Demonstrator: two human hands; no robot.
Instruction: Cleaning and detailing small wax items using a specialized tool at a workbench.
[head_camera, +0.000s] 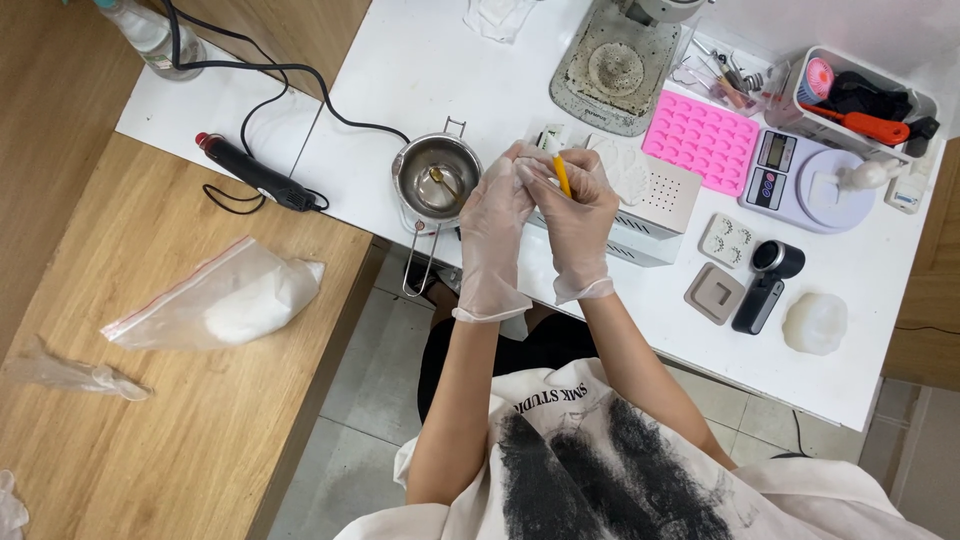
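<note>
White desk (440, 60), crowded with moulds and tools. Steel melting pot (437, 178), just left of both hands, within reach. Left hand (493, 235), gloved, gripping small white piece (532, 172) steady. Right hand (580, 225), gloved, pinching yellow tool (562, 175) pencil-fashion, tip at piece.

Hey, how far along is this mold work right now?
Set out: the metal melting pot with a spoon inside. In hand: both gloved hands, left hand and right hand, work a yellow tool on a small white piece. Left: the pink silicone mold looks unfilled.
</note>
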